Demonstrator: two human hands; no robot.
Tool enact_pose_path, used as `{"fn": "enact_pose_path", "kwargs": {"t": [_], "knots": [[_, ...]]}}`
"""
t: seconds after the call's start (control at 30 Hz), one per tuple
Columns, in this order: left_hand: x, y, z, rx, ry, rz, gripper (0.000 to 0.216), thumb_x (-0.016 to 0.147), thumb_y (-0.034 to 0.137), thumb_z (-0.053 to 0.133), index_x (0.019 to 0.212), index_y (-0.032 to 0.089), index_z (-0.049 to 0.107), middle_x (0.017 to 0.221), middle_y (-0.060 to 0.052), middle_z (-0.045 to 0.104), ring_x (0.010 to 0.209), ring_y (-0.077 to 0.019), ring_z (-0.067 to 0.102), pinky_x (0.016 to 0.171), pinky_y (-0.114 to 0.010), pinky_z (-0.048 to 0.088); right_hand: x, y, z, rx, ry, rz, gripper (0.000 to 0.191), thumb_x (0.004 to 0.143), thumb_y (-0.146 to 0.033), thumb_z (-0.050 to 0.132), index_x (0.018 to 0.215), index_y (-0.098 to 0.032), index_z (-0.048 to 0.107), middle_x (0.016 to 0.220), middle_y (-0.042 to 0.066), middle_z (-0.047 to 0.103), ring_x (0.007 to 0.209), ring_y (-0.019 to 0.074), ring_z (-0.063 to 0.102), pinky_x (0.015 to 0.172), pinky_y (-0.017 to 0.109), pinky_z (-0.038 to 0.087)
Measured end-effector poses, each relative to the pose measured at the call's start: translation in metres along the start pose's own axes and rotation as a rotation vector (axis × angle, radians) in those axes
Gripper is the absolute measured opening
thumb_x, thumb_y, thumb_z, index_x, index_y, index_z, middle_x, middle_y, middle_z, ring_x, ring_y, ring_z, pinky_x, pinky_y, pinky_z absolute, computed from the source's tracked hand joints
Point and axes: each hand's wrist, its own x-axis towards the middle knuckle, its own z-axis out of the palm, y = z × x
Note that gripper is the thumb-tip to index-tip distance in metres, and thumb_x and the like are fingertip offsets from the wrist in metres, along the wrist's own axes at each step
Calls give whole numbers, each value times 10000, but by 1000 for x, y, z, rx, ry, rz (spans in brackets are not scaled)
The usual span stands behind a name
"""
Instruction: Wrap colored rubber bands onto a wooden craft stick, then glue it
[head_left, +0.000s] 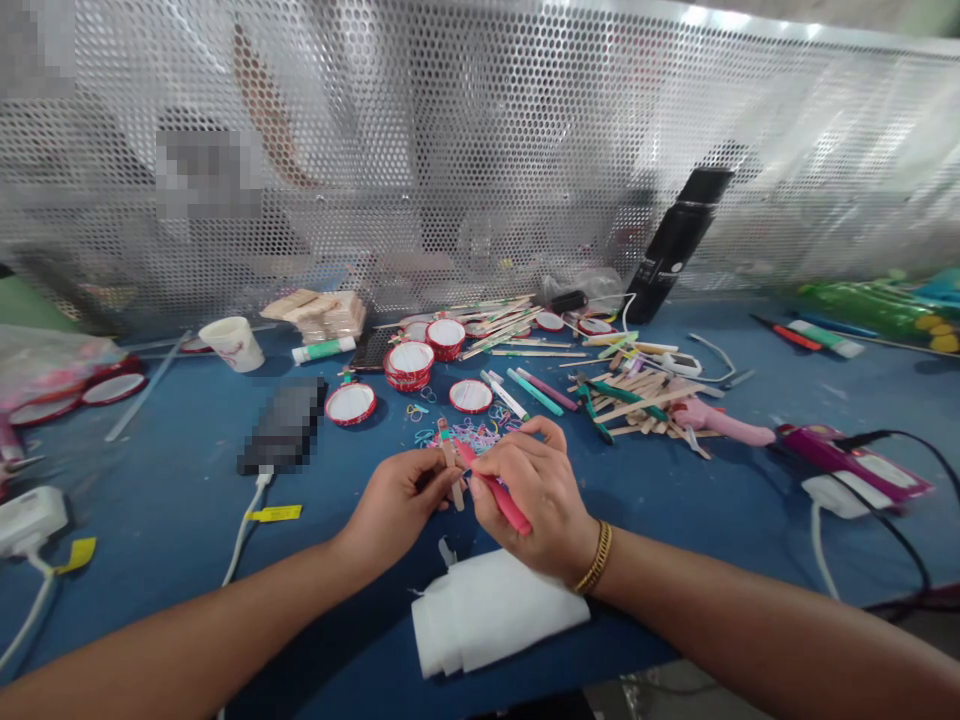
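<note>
Pinched between the thumb and fingers of my left hand [394,505] is a wooden craft stick [457,490], held upright with a small green and red decorated top. My right hand [544,490] is closed around a pinkish-red marker [511,507], slanting up towards the stick. The marker's tip is close to the stick; whether they touch I cannot tell. Just beyond both hands lies a pile of small coloured rubber bands [480,435]. Below my right hand is a folded white cloth [495,615].
Red-rimmed round pieces [351,403] and several marker pens [534,391] lie beyond my hands. At right are loose craft sticks [637,405], a pink glue gun [724,420] and a black bottle [667,260] against the perforated metal screen [480,150]. A phone [285,425] with a cable lies left.
</note>
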Motion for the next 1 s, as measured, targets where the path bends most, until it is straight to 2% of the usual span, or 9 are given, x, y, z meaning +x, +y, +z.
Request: {"fn": "enact_pose_path", "kwargs": {"t": [0.3, 0.87, 1.0], "knots": [[-1, 2, 0, 10, 1, 40, 317, 935, 381, 547, 749, 148, 654, 673, 7, 600, 624, -121, 531, 590, -213, 423, 0, -2, 2, 9, 8, -62, 44, 842, -163, 559, 871, -191, 539, 721, -8, 682, 690, 150, 622, 868, 397, 358], [0, -3, 0, -23, -11, -15, 321, 932, 432, 542, 825, 158, 671, 742, -15, 628, 640, -132, 546, 607, -231, 471, 0, -1, 1, -3, -4, -15, 28, 864, -172, 551, 855, -193, 534, 730, -7, 693, 711, 155, 636, 871, 399, 349], [-1, 0, 0, -32, -15, -4, 327, 934, 422, 538, 773, 159, 647, 704, -6, 606, 626, -129, 538, 599, -226, 464, 0, -1, 0, -2, -4, -1, 25, 863, -177, 550, 853, -195, 536, 720, -12, 687, 701, 150, 632, 879, 402, 348]]}}
